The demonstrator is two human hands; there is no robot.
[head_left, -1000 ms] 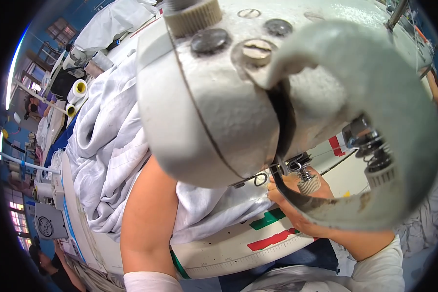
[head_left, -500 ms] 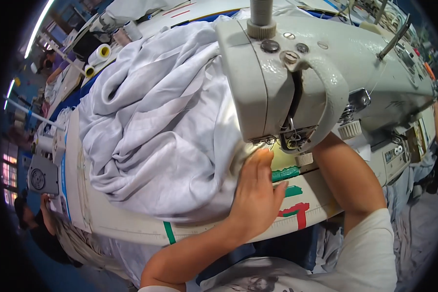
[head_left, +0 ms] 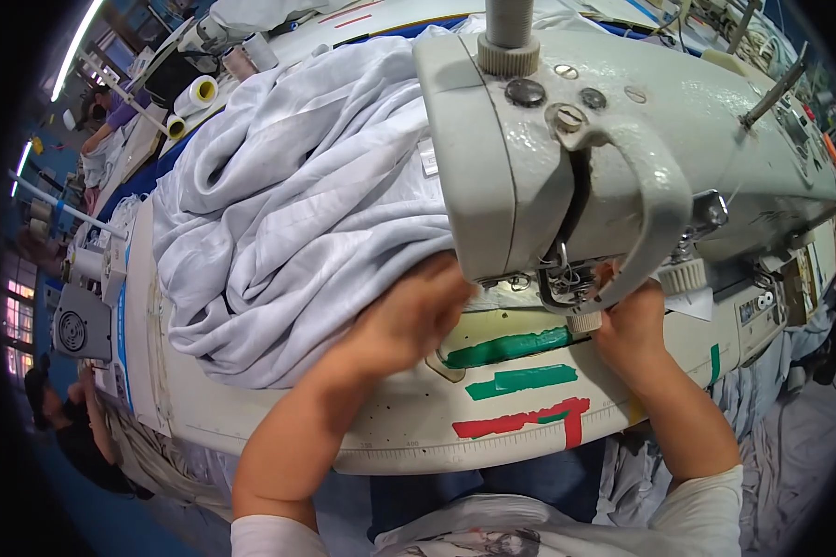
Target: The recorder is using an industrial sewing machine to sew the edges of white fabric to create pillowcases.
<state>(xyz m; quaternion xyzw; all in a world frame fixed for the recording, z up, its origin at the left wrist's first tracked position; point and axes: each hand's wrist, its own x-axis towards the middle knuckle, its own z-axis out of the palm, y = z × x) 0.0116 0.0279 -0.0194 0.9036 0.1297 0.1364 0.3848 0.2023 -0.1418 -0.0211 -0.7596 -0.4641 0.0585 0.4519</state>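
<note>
In front of me, a pale cloth is lying heaped on a sewing table, left of a white machine head. The left hand, blurred, is curling loosely at the cloth's edge; the right hand is bending, fingertips hidden, near the needle. I cannot tell whether either is gripping anything.

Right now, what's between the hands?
In the head view, the sewing machine's needle end and a long green tape strip lie between left hand and right hand.
</note>
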